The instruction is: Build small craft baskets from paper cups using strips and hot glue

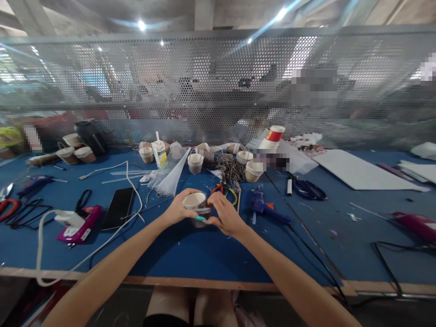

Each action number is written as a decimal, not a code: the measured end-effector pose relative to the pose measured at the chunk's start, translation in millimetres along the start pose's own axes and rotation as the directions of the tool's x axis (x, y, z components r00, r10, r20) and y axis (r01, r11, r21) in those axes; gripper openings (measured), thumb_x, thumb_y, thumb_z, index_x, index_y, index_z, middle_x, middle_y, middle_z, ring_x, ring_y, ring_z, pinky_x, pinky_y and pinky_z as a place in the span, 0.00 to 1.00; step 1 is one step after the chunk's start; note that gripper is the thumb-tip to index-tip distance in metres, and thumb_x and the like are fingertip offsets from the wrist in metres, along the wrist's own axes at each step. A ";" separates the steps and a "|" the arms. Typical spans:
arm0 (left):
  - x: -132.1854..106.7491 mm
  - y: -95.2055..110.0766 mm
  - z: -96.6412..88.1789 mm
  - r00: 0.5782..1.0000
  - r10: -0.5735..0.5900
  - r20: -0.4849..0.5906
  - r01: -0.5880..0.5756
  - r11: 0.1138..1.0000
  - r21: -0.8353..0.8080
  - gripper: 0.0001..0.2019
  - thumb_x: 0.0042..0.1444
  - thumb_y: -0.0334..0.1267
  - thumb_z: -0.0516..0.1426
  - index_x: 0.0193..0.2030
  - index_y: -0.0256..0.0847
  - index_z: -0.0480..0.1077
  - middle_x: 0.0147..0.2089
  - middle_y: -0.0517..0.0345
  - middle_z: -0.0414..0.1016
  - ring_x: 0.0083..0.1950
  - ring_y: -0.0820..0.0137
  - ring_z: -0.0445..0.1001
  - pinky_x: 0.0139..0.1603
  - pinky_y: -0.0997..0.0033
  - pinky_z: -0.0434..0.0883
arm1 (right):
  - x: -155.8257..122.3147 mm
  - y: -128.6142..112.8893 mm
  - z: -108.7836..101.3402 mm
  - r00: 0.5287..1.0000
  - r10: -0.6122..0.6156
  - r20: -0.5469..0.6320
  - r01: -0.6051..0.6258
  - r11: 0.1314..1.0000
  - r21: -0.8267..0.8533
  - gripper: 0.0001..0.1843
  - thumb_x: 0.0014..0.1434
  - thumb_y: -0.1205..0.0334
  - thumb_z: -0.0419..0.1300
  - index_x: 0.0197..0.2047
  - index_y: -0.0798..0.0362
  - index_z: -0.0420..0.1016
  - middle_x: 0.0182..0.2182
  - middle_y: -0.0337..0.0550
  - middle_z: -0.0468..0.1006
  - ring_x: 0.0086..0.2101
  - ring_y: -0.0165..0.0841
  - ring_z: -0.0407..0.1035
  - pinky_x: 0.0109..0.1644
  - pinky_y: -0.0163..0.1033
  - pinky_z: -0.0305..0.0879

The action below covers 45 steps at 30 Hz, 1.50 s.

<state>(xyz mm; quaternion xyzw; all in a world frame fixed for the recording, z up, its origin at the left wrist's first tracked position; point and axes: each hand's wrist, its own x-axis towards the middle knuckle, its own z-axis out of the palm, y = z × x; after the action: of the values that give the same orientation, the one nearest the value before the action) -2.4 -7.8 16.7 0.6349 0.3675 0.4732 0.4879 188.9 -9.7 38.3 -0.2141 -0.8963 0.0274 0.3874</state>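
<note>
Both my hands meet over the blue table (190,254) around a small paper cup (195,200) with a white inside and a brown wrapped band. My left hand (179,209) curls round its left side. My right hand (225,217) grips its right side, fingers closed against the band. A small teal-tipped thing (200,218) shows between the thumbs under the cup; I cannot make out what it is.
Several similar cups (195,162) stand at the back with a drink carton (160,153), a twine tangle (231,168) and a red-and-white cup stack (273,136). A blue glue gun (265,206), scissors (308,188), a black phone (118,208), white cable (44,236) and pink device (80,225) lie around. A mesh wall stands behind.
</note>
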 end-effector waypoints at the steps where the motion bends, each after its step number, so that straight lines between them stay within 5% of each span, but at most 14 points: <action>1: -0.2 -0.2 -0.6 1.000 0.019 0.013 -0.019 0.999 0.046 0.37 0.25 0.51 0.68 0.44 0.36 0.66 0.41 0.53 0.71 0.42 0.63 0.70 0.45 0.63 0.67 | 0.6 -0.9 1.6 0.999 -0.023 0.025 0.023 1.000 0.021 0.24 0.60 0.41 0.35 0.34 0.52 0.58 0.28 0.44 0.64 0.30 0.35 0.58 0.33 0.41 0.61; 6: -1.4 3.1 -1.7 0.986 0.156 0.060 -0.164 0.969 0.187 0.38 0.33 0.64 0.58 0.46 0.36 0.67 0.44 0.48 0.69 0.45 0.60 0.69 0.48 0.61 0.66 | 3.1 -6.1 8.8 0.998 0.000 -0.068 -0.002 1.000 -0.024 0.16 0.65 0.56 0.39 0.29 0.51 0.58 0.23 0.40 0.62 0.27 0.32 0.57 0.31 0.36 0.58; 9: -2.1 4.5 -0.6 0.980 0.196 0.039 -0.199 0.952 0.233 0.34 0.38 0.62 0.57 0.46 0.36 0.67 0.44 0.48 0.69 0.46 0.60 0.69 0.49 0.61 0.65 | 3.4 -9.9 7.6 0.991 -0.041 -0.130 0.015 0.982 -0.190 0.14 0.64 0.63 0.44 0.27 0.52 0.61 0.21 0.39 0.62 0.26 0.30 0.56 0.32 0.36 0.58; 14: -1.9 0.4 -0.6 0.991 0.118 -0.062 -0.099 0.964 0.248 0.27 0.43 0.56 0.57 0.43 0.37 0.66 0.38 0.52 0.71 0.39 0.65 0.70 0.41 0.65 0.67 | 0.2 -14.6 3.8 0.960 -0.207 -0.189 0.091 0.868 -0.489 0.09 0.57 0.68 0.55 0.25 0.54 0.65 0.19 0.38 0.63 0.25 0.30 0.56 0.30 0.37 0.54; 18: -1.2 -2.7 -0.2 0.993 0.065 -0.096 -0.049 0.986 0.160 0.26 0.42 0.54 0.59 0.43 0.36 0.64 0.35 0.56 0.70 0.35 0.68 0.68 0.36 0.69 0.66 | -2.9 -15.6 3.0 0.943 -0.261 -0.205 0.114 0.835 -0.538 0.07 0.55 0.68 0.57 0.26 0.54 0.66 0.19 0.38 0.65 0.25 0.30 0.57 0.30 0.37 0.54; 24: -2.7 -0.7 1.5 0.996 0.086 0.001 -0.086 0.994 0.060 0.34 0.36 0.53 0.63 0.50 0.38 0.61 0.41 0.53 0.68 0.39 0.66 0.68 0.40 0.68 0.65 | -3.1 -17.1 4.3 0.964 -0.116 -0.239 0.018 0.925 -0.379 0.08 0.58 0.69 0.52 0.27 0.51 0.64 0.21 0.40 0.67 0.25 0.31 0.59 0.31 0.39 0.57; 28: -1.7 1.4 -3.7 0.978 0.206 0.016 -0.204 0.954 0.221 0.36 0.34 0.56 0.63 0.51 0.40 0.65 0.41 0.52 0.68 0.43 0.62 0.65 0.46 0.62 0.63 | -1.1 -16.3 5.0 0.970 0.046 -0.240 -0.096 0.975 -0.201 0.08 0.59 0.69 0.48 0.29 0.51 0.61 0.23 0.42 0.66 0.26 0.32 0.60 0.32 0.39 0.60; 37: 1.1 -0.8 -10.0 0.973 0.228 0.035 -0.225 0.905 0.361 0.41 0.32 0.62 0.60 0.53 0.41 0.66 0.37 0.54 0.65 0.40 0.64 0.62 0.46 0.60 0.62 | -4.3 -13.5 9.6 0.943 0.310 -0.117 -0.294 0.945 0.141 0.14 0.56 0.50 0.55 0.34 0.51 0.57 0.25 0.37 0.64 0.22 0.27 0.60 0.25 0.33 0.60; 45: 0.3 -5.3 -6.4 0.984 0.175 0.014 -0.175 0.982 0.070 0.39 0.27 0.59 0.64 0.45 0.39 0.63 0.42 0.53 0.65 0.42 0.65 0.66 0.44 0.65 0.64 | -6.6 -19.6 19.0 0.896 0.335 -0.290 -0.255 0.925 0.280 0.22 0.54 0.55 0.59 0.50 0.49 0.59 0.23 0.34 0.71 0.22 0.28 0.66 0.30 0.35 0.66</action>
<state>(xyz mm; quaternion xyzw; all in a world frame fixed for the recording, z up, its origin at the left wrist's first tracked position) -8.5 -4.4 12.2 0.6836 0.3249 0.4983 0.4229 172.4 -27.9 24.7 -0.3027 -0.7650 0.1555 0.5467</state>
